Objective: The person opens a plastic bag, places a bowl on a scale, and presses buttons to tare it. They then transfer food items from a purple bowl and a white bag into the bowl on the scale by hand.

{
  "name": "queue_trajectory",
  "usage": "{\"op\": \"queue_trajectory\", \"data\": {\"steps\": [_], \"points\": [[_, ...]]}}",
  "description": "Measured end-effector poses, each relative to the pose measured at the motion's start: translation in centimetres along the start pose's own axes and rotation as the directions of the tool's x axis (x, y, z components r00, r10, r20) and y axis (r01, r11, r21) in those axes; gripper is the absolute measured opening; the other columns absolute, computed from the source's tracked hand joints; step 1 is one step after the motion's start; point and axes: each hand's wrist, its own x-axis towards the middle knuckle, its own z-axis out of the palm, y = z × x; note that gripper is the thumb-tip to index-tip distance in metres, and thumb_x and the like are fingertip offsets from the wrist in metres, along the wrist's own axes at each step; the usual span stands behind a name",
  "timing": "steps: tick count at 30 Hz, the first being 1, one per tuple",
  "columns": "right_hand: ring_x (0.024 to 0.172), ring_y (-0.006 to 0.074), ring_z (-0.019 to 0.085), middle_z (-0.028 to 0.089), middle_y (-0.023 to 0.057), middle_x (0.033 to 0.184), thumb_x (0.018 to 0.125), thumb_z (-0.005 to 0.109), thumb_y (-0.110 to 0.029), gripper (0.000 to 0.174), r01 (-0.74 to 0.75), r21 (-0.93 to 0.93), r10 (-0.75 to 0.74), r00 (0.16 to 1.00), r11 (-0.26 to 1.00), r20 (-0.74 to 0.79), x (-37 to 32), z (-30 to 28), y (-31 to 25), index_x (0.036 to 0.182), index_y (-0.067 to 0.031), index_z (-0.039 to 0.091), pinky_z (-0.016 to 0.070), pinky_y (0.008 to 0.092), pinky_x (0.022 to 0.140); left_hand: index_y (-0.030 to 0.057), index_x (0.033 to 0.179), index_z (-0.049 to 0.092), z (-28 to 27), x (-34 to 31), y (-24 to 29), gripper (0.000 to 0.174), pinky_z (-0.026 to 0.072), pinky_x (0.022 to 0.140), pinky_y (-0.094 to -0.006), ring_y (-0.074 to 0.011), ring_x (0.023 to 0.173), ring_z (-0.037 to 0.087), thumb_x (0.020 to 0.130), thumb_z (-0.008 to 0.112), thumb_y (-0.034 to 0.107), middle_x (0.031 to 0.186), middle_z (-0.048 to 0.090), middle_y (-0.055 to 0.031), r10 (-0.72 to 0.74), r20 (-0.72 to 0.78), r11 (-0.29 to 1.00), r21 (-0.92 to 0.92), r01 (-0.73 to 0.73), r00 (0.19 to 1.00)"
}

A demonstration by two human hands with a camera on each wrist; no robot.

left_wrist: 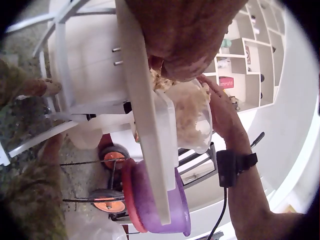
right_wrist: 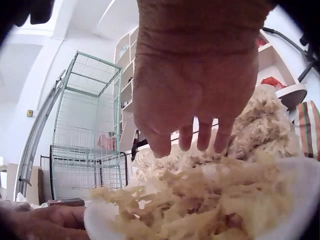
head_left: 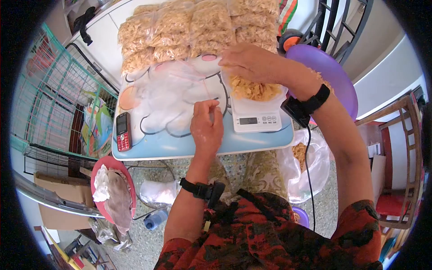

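Observation:
A white bowl (right_wrist: 100, 220) of pale yellow dried shreds (head_left: 254, 89) sits on a white kitchen scale (head_left: 257, 122) with a small display. Over the bowl is my right hand (head_left: 256, 65), palm down, its fingers extended and slightly spread above the shreds in the right wrist view. Nothing shows between those fingers. My left hand (head_left: 207, 128) rests near the front edge of the table (head_left: 189, 150), left of the scale, with its fingers loosely curled and nothing in them. Thin clear plastic bags (head_left: 175, 85) lie flat on the table beyond it.
Stacked clear bags of shreds (head_left: 175, 27) line the table's back. A red phone (head_left: 123, 131) lies at the left edge. A purple basin (head_left: 333, 81) stands right of the table, with an open plastic bag (head_left: 315, 166) below. A wire cage (head_left: 67, 99) is at left.

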Motion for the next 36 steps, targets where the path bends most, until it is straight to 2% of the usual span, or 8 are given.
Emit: {"op": "queue_trajectory", "data": {"steps": [3,6,9,15,18,27,30,36], "points": [[0.094,0.0397,0.060,0.065,0.0183,0.096,0.095,0.051,-0.027,0.028,0.082,-0.071,-0.090,0.990,0.994,-0.107,-0.9,0.7,0.5,0.094,-0.0027,0.066,0.0479,0.0500,0.085,0.0030,0.104,0.062,-0.1,0.1,0.3,0.014,0.0500,0.076,-0.0340,-0.0230,0.084,0.062,0.091,0.061,0.007,0.095,0.061,-0.0117,-0.018,0.021,0.999,0.048,0.017,1.000],[0.093,0.0400,0.060,0.064,0.0187,0.094,0.094,0.052,-0.029,0.029,0.016,-0.193,-0.033,0.996,0.981,-0.083,-2.3,0.5,1.0,0.091,-0.0022,0.065,0.0481,0.0503,0.084,0.0036,0.099,0.062,0.2,0.1,0.0,0.011,0.0495,0.074,-0.0400,-0.0283,0.083,0.063,0.089,0.061,0.006,0.093,0.060,-0.0123,0.038,-0.028,0.999,0.035,-0.037,0.999],[0.093,0.0400,0.060,0.064,0.0192,0.094,0.094,0.052,-0.031,0.032,-0.002,-0.151,-0.004,0.999,0.988,-0.040,-3.4,-0.5,0.4,0.091,-0.0027,0.066,0.0484,0.0493,0.086,0.0038,0.099,0.062,0.1,0.1,0.3,0.011,0.0493,0.073,-0.0403,-0.0284,0.082,0.063,0.088,0.061,0.006,0.093,0.060,-0.0124,0.019,-0.019,0.999,0.039,-0.018,1.000],[0.104,0.0381,0.057,0.061,0.0177,0.104,0.090,0.065,-0.030,0.033,-0.094,-0.060,0.096,0.995,0.994,0.030,-3.8,-1.7,-4.0,0.108,-0.0026,0.063,0.0462,0.0435,0.091,0.0037,0.099,0.062,0.2,0.1,0.0,0.011,0.0493,0.072,-0.0402,-0.0281,0.082,0.063,0.088,0.061,0.006,0.092,0.060,-0.0122,0.069,-0.039,0.997,0.043,-0.067,0.997],[0.102,0.0372,0.057,0.060,0.0162,0.102,0.087,0.068,-0.029,0.032,-0.118,-0.179,0.107,0.992,0.977,-0.066,-3.8,-0.5,-4.4,0.105,-0.0030,0.063,0.0467,0.0434,0.089,0.0037,0.099,0.062,0.2,0.1,0.0,0.011,0.0493,0.072,-0.0402,-0.0278,0.082,0.063,0.089,0.061,0.007,0.091,0.059,-0.0121,0.058,-0.037,0.998,0.021,-0.057,0.998],[0.098,0.0388,0.057,0.058,0.0161,0.098,0.085,0.065,-0.018,0.020,-0.060,-0.082,0.053,0.995,0.995,-0.087,-3.3,1.4,-3.1,0.097,-0.0024,0.061,0.0466,0.0459,0.088,0.0046,0.099,0.062,0.2,0.1,-0.1,0.011,0.0493,0.073,-0.0399,-0.0274,0.081,0.063,0.089,0.061,0.007,0.091,0.059,-0.0116,0.045,-0.025,0.999,0.028,-0.044,0.999],[0.099,0.0386,0.057,0.059,0.0167,0.097,0.085,0.065,-0.016,0.017,-0.066,-0.175,0.029,0.978,0.982,-0.206,-3.8,1.7,-2.5,0.094,-0.0019,0.060,0.0473,0.0450,0.088,0.0047,0.099,0.062,0.1,0.1,-0.1,0.011,0.0494,0.073,-0.0401,-0.0275,0.082,0.063,0.089,0.061,0.007,0.091,0.059,-0.0118,0.044,-0.016,0.998,0.043,-0.043,0.999],[0.100,0.0357,0.060,0.061,0.0160,0.102,0.086,0.066,-0.016,0.018,-0.253,-0.238,0.193,0.949,0.938,-0.250,-4.7,-0.5,-1.7,0.097,-0.0022,0.061,0.0493,0.0420,0.086,0.0026,0.101,0.062,0.2,0.1,0.0,0.012,0.0496,0.073,-0.0373,-0.0255,0.082,0.062,0.089,0.059,0.004,0.092,0.059,-0.0123,0.009,-0.049,0.998,-0.058,-0.012,0.999]]}}
